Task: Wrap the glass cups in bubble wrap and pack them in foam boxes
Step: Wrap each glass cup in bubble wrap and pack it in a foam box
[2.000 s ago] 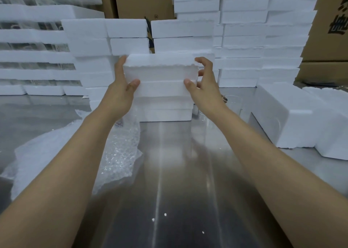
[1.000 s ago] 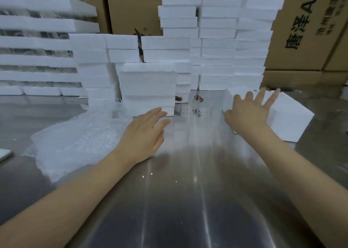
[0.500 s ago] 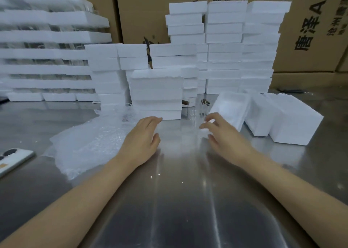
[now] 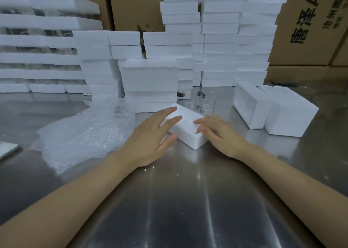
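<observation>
From the head view, both forearms reach forward over the steel desk (image 4: 178, 200) and meet at a small white foam box (image 4: 185, 127), which lies flat and at an angle on the desk with one corner pointing at the camera.

The left hand (image 4: 150, 134) is palm down with its fingers straight and slightly spread. They lie over the left part of the box's top, and the thumb touches its near left edge. The right hand (image 4: 218, 133) is also palm down, and its lightly bent fingers rest on the right part of the top. Its thumb is hidden. Neither hand is clenched round the box; both lie loosely open against it.

Just behind the foam box stand clear glass cups (image 4: 206, 101), upright on the desk. To the box's left lies a crumpled sheet of bubble wrap (image 4: 84, 133), near the left hand. Behind the box, left of the cups, rises a stack of foam pieces (image 4: 150, 82), with taller stacks further back. Well to the right of the box, two larger foam boxes (image 4: 290, 114) sit side by side, touching each other.

Far behind and to the right of the box, a cardboard carton (image 4: 310, 21) carries the large black characters "唐泽" and the letters "AH", cut off by the frame edge. The smaller print beside them is too blurred to read.
</observation>
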`<state>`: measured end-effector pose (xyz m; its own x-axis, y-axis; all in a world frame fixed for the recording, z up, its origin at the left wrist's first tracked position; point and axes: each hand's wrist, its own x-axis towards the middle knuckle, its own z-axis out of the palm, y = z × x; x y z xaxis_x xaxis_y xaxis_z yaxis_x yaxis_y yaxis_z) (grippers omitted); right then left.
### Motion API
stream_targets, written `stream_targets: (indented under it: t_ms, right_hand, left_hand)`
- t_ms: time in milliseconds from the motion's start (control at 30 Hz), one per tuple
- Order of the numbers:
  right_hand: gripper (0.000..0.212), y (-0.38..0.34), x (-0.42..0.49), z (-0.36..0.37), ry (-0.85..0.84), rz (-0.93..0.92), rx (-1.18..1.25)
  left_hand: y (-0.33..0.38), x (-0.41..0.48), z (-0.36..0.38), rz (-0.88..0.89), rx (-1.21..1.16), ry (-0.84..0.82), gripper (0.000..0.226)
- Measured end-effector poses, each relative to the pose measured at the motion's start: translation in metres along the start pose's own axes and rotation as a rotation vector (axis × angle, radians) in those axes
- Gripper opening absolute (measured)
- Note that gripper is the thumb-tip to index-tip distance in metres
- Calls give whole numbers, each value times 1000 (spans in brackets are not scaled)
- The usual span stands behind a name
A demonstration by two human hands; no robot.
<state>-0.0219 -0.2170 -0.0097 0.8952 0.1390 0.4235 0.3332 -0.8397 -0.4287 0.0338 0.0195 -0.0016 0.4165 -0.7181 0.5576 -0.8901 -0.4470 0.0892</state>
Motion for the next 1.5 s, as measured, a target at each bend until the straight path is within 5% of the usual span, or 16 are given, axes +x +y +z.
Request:
stream_targets:
  t_ms: [133,233,400,600,767,900,1067,1200,1333,1500]
  right_hand:
    - [18,-5,2,4,125,-46,227]
    - [23,-1,9,5,329,114,422]
    - [42,37,37,4,375,455,264]
    - [58,72,81,8,448,395,63]
    - [33,94,103,14,336,498,-47]
    - [23,89,95,14,516,518,34]
    - [23,57,70,12,756,336,220]
    - [23,26,41,8,791,249,354]
    - [17,-7,17,9,733,161,775]
    - [18,-33,18,17,538,73,843]
  left_hand:
    - [-4,1,-5,37,42,15,52]
    - [-7,-1,2,13,102,-96,44]
    - [-5,4,11,-42,102,-101,39]
    - [2,7,9,-70,191,50,45]
    - [-7,6,9,-279,304,68,38]
    - [-20,10,16,-328,373,-26,34]
    - [-20,13,17,-322,154,-46,43]
    - [-30,6,1,-397,356,160,43]
    - [-49,-9,-17,-624,562,60,22]
    - [-54,-8,-26,-721,699,-68,14]
